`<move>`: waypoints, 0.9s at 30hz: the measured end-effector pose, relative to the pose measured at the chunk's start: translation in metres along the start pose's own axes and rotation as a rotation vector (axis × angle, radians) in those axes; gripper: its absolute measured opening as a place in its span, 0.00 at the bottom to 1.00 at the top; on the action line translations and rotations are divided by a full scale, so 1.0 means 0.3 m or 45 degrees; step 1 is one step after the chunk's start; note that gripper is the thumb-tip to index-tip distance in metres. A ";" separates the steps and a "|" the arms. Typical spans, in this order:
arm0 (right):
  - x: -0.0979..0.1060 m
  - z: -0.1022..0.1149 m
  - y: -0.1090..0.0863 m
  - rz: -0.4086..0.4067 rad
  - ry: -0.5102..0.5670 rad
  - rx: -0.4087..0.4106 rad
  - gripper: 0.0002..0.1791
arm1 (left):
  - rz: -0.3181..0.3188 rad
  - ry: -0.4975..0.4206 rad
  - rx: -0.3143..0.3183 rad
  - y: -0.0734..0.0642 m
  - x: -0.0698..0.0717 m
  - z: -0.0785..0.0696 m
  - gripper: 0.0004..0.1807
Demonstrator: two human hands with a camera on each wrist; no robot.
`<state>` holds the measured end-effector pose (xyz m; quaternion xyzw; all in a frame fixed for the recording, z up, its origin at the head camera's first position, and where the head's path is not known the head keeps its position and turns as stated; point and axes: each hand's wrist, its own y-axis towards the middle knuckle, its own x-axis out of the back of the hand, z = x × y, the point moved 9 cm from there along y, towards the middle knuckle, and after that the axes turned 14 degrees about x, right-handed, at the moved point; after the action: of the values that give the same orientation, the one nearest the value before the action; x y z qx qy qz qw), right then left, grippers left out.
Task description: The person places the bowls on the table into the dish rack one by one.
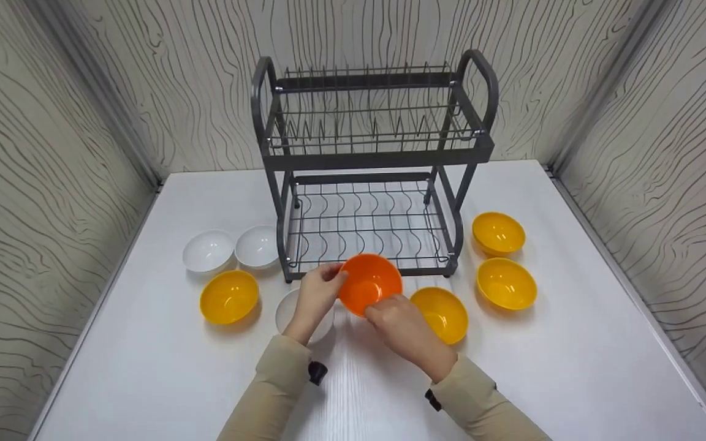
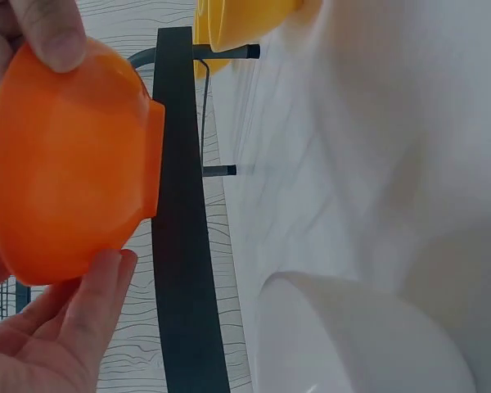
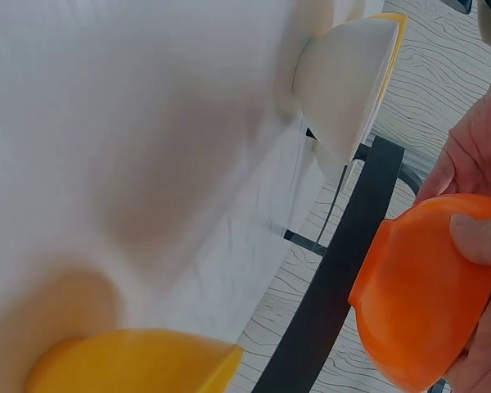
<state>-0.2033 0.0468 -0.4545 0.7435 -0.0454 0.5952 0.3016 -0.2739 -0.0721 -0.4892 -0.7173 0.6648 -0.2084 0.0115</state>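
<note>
An orange bowl (image 1: 370, 285) is held up between both hands, tilted with its inside facing the head camera. The left hand (image 1: 316, 300) pinches its left rim, while the right hand (image 1: 405, 327) grips the lower right rim. The left wrist view shows the smooth outside of the orange bowl (image 2: 74, 164), with fingers at both ends. Beneath the left forearm is a white bowl (image 1: 287, 312), partly hidden. A yellow bowl (image 1: 442, 312) stands beside the right hand, partly covered by it.
A dark two-tier dish rack (image 1: 377, 160) stands behind the hands on the white table (image 1: 144, 367). Two white bowls (image 1: 208, 251) and a yellow bowl (image 1: 230, 297) are left of it. To its right stand two more yellow bowls (image 1: 506, 283). Patterned walls enclose three sides.
</note>
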 end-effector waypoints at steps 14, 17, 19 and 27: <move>0.074 -0.025 0.000 -0.245 -0.123 0.002 0.09 | -0.004 -0.269 0.059 0.005 0.006 0.034 0.17; 0.083 -0.043 -0.005 -0.269 -0.118 -0.058 0.16 | 0.007 -0.368 0.109 0.005 0.005 0.054 0.17; 0.087 -0.057 -0.009 -0.262 -0.101 -0.108 0.22 | 0.029 -0.436 0.154 0.004 0.001 0.071 0.18; 0.088 -0.114 -0.033 -0.267 0.190 -0.354 0.45 | 0.228 -0.761 0.267 -0.011 -0.059 0.105 0.22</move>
<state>-0.2207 0.0798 -0.4305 0.6490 -0.0269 0.6020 0.4644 -0.2613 -0.0630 -0.5220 -0.6802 0.6675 -0.0541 0.2981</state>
